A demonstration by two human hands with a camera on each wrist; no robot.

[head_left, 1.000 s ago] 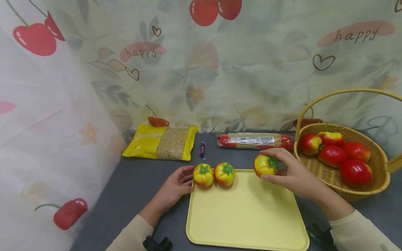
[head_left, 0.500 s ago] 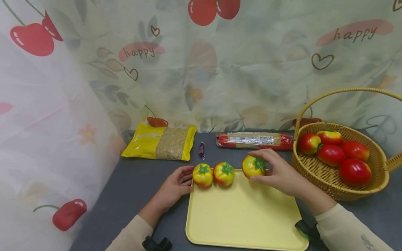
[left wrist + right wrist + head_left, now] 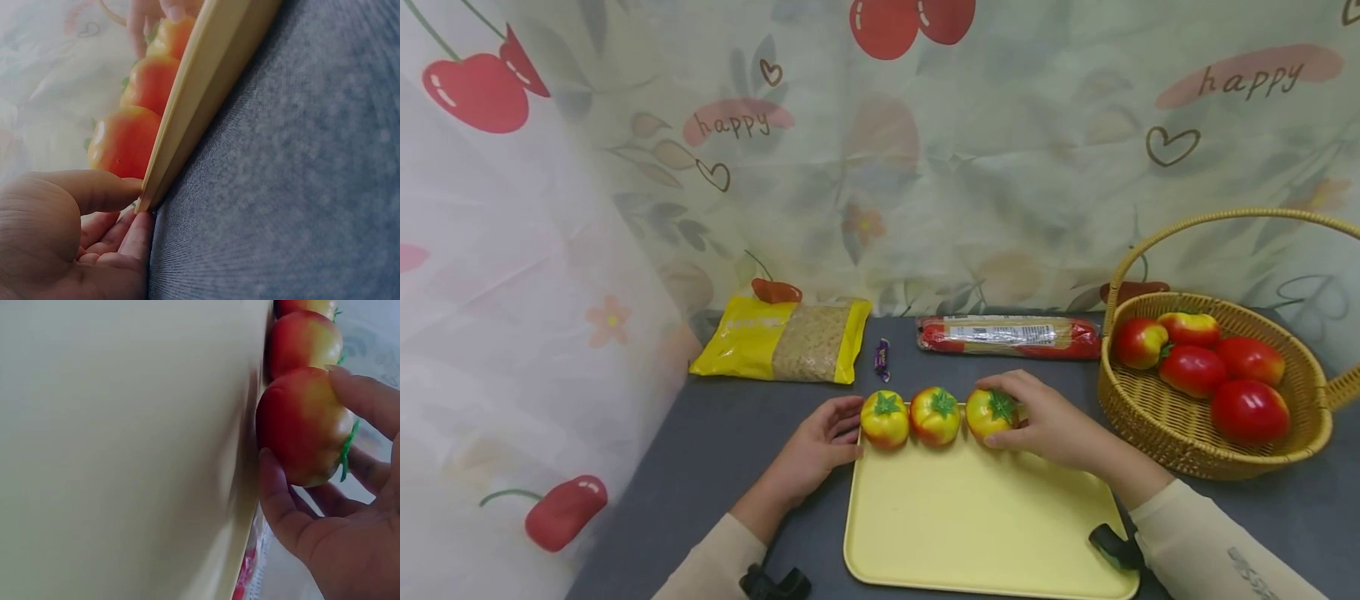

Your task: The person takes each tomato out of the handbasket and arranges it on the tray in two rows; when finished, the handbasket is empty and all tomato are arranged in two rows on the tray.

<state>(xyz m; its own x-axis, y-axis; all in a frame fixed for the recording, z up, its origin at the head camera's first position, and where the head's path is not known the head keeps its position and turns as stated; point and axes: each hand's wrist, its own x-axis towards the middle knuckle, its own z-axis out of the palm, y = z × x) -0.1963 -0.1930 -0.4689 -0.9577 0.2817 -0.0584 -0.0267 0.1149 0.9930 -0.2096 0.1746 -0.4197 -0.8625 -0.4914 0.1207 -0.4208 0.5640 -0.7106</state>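
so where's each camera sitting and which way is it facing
Head: worn high, looks forward and down over the yellow tray; both hands and sleeves show.
Left wrist: low by the table, looks along the tray edge; left hand shows, thumb on the rim.
Right wrist: close over the tray, looks at the third tomato in the right hand grip.
Shared: all three show the tomato row.

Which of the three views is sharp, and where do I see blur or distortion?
Head view: sharp and evenly lit, but wide-angle bending curves the basket side. Left wrist view: tray edge and cloth near the left hand look soft. Right wrist view: the tray is a blurred wash; the tomato in the right hand is clearer.
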